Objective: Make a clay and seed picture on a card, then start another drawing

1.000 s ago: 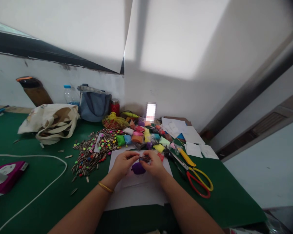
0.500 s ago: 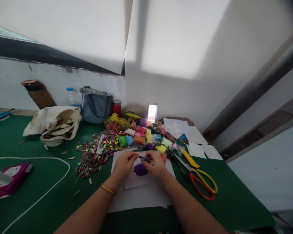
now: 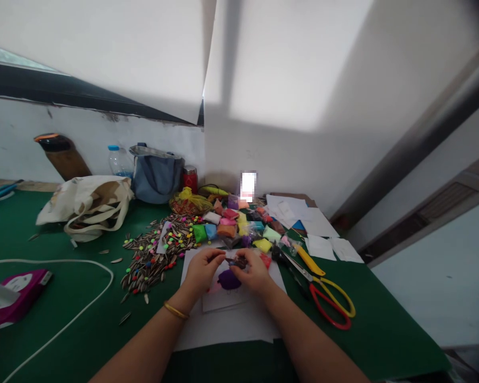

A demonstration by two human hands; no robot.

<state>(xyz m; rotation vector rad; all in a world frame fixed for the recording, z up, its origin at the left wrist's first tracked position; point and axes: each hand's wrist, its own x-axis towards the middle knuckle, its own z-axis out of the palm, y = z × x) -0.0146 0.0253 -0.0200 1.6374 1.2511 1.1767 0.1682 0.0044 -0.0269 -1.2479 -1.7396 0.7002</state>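
Observation:
Over the white paper (image 3: 223, 332), my left hand (image 3: 201, 272) and my right hand (image 3: 254, 271) come close together, fingertips nearly meeting. My right hand grips a small dark brown lump (image 3: 239, 262), shiny as if in clear wrapping; it looks like a packet of modelling clay. My left thumb and forefinger pinch at its left edge, on a bit too small to make out. Right below the fingers, a flattened purple clay shape (image 3: 229, 280) lies on the sheet, with a patch of pink (image 3: 214, 288) at its left, partly covered by my left hand.
Wrapped clay blocks (image 3: 226, 230) crowd the area beyond my hands. Striped seeds mixed with coloured balls (image 3: 159, 255) spread to the left. Scissors with red and yellow handles (image 3: 329, 300) and a yellow cutter (image 3: 309, 259) lie right. A white cable (image 3: 83, 260) and bags (image 3: 157, 175) are further left.
Almost nothing differs. Both hands keep the same place and grip, with only a slight shift of the fingers at the brown lump; the view has tilted very slightly.

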